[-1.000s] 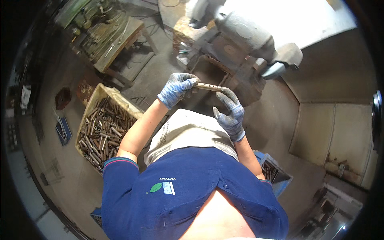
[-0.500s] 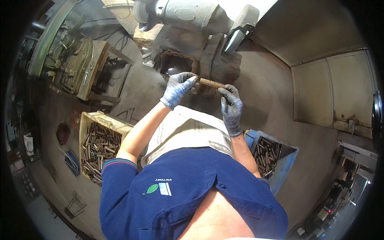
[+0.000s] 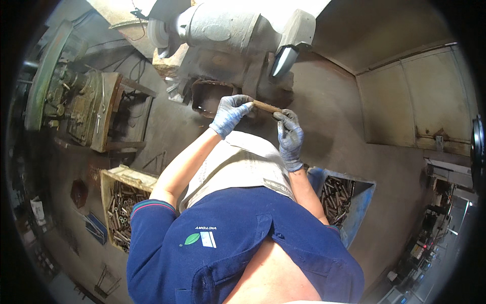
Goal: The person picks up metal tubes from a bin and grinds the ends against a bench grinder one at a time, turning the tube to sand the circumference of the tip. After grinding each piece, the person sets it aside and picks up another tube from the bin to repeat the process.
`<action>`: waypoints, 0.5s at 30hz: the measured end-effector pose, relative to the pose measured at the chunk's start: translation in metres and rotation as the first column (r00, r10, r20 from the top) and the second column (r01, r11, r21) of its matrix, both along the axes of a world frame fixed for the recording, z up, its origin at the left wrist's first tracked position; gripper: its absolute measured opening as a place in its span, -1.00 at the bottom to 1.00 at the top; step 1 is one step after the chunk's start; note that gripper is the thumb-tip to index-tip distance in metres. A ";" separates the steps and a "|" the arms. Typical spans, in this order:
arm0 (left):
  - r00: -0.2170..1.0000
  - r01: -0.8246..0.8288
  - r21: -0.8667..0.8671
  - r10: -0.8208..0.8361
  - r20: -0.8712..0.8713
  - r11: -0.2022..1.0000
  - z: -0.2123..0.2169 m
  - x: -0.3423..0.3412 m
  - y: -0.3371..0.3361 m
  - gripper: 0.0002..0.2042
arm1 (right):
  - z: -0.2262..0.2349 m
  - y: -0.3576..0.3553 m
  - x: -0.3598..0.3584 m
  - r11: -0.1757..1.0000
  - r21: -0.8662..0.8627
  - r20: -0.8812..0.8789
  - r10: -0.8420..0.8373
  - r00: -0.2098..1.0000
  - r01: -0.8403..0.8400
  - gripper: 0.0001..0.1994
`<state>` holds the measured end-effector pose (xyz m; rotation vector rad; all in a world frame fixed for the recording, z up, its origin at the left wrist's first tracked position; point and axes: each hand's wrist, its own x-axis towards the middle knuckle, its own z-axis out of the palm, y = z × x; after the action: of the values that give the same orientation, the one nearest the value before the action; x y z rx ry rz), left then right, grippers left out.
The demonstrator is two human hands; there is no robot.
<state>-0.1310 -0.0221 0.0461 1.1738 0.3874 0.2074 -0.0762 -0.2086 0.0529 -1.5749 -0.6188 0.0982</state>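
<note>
The view swings upward, bringing the bench grinder (image 3: 228, 30) closer above the left hand (image 3: 230, 114) and right hand (image 3: 290, 137), while the wooden crate (image 3: 119, 202) slides farther below the left hand.

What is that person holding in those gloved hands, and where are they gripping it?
A short rusty metal rod, held level between both gloved hands: the left hand grips its left end in the fingers, and the right hand pinches its right end.
</note>
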 end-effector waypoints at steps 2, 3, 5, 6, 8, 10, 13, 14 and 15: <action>0.999 0.048 -0.059 -0.049 -0.012 0.997 -0.004 0.011 0.011 -0.81 | -0.001 0.010 0.006 0.999 0.027 0.033 -0.024 0.999 0.023 -0.80; 0.997 0.063 -0.055 -0.065 -0.037 0.997 -0.006 0.016 0.015 -0.80 | 0.000 0.014 0.009 0.997 0.069 -0.025 -0.026 0.999 0.028 -0.80; 0.998 0.065 -0.060 -0.066 -0.021 0.996 -0.011 0.029 0.022 -0.81 | -0.006 0.021 0.018 0.997 0.039 0.019 -0.065 0.998 0.064 -0.80; 0.998 0.067 -0.063 -0.068 -0.013 0.996 -0.013 0.036 0.025 -0.82 | -0.010 0.023 0.023 0.996 0.024 0.042 -0.085 0.996 0.084 -0.80; 0.998 0.055 0.010 -0.055 -0.013 0.998 -0.010 0.047 0.027 -0.88 | -0.015 0.028 0.029 0.992 0.028 0.013 -0.124 0.992 0.124 -0.81; 0.997 0.073 0.112 -0.076 0.023 0.991 -0.012 0.057 0.031 -0.88 | -0.017 0.030 0.034 0.986 0.002 0.028 -0.166 0.986 0.166 -0.82; 0.997 0.075 0.164 -0.080 0.023 0.984 -0.011 0.070 0.031 -0.88 | -0.019 0.032 0.043 0.975 -0.058 0.073 -0.211 0.975 0.215 -0.83; 0.997 0.062 0.171 -0.068 0.029 0.983 -0.010 0.075 0.031 -0.88 | -0.020 0.032 0.047 0.973 -0.063 0.060 -0.217 0.974 0.221 -0.84; 0.998 0.063 0.195 -0.066 0.012 0.979 -0.011 0.080 0.030 -0.88 | -0.021 0.032 0.051 0.972 -0.069 0.048 -0.221 0.974 0.224 -0.83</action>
<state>-0.0512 0.0076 0.0354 1.3740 0.3177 0.2026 -0.0253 -0.1769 0.0323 -1.7117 -0.4694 -0.0798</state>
